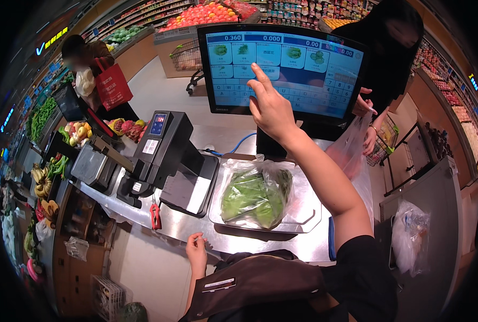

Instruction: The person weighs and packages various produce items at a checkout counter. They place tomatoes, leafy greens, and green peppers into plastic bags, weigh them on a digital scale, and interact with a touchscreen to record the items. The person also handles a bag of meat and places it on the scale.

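My right hand point(273, 104) is raised in front of a touch screen point(227, 84), its index finger extended over the rows of vegetable picture tiles. Whether the fingertip touches the glass I cannot tell. Below, a clear plastic bag of green leafy vegetables point(251, 197) lies on the metal tray of a weighing scale point(303, 225). My left hand point(196, 247) hangs by the counter's near edge with fingers loosely curled, and no object shows in it. It is nearest to the scale tray and a pair of red-handled shears point(155, 216).
A black bag-sealing machine point(162, 141) stands left of the scale on the steel counter point(174, 229). Across the counter at right, a person's hands hold a plastic produce bag point(349, 149). Another person carries a red bag point(112, 86) at left. Plastic bags point(410, 237) hang at right.
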Action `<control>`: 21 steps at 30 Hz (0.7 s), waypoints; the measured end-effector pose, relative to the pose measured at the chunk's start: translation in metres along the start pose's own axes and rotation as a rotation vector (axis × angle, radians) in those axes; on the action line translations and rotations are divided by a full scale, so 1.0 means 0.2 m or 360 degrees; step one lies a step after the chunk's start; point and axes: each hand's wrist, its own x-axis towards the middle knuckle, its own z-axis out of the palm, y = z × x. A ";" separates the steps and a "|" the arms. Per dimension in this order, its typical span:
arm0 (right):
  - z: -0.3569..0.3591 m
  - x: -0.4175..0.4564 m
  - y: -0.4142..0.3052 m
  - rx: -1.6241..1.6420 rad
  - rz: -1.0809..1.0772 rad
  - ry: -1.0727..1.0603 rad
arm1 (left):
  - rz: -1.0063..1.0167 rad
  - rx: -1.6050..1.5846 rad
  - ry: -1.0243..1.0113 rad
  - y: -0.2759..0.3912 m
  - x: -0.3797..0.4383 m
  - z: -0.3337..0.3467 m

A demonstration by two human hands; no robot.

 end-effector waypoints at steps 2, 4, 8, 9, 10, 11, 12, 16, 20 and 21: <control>0.03 0.00 -0.02 0.0020 -0.0050 -0.0041 | -0.0018 0.0016 0.0009 0.00 0.00 -0.01; 0.07 -0.01 -0.03 0.0035 -0.0120 -0.0028 | -0.0030 0.0024 0.0016 -0.01 -0.01 -0.01; 0.11 -0.04 -0.07 -0.0013 -0.0097 -0.0311 | -0.0063 -0.0012 0.0024 -0.02 -0.01 -0.02; 0.13 -0.04 -0.08 -0.0019 -0.0111 -0.0330 | -0.0075 -0.0025 0.0026 -0.02 -0.01 -0.02; 0.14 -0.05 -0.08 -0.0026 -0.0124 -0.0350 | -0.0078 -0.0024 0.0005 -0.03 -0.01 -0.02; 0.16 -0.05 -0.09 -0.0033 -0.0137 -0.0369 | -0.0081 -0.0023 -0.0017 -0.05 -0.01 -0.02; 0.18 -0.05 -0.09 -0.0039 -0.0143 -0.0381 | -0.0084 -0.0021 -0.0037 -0.06 0.00 -0.02; 0.20 -0.02 -0.13 -0.0033 -0.0209 -0.0301 | -0.0015 0.0017 -0.0058 -0.09 0.01 -0.04; 0.19 -0.02 -0.13 -0.0048 -0.0211 -0.0261 | 0.0035 -0.0031 0.0000 -0.10 0.02 -0.03; 0.19 -0.03 -0.13 -0.0053 -0.0197 -0.0263 | 0.0049 -0.0041 0.0032 -0.09 0.02 -0.03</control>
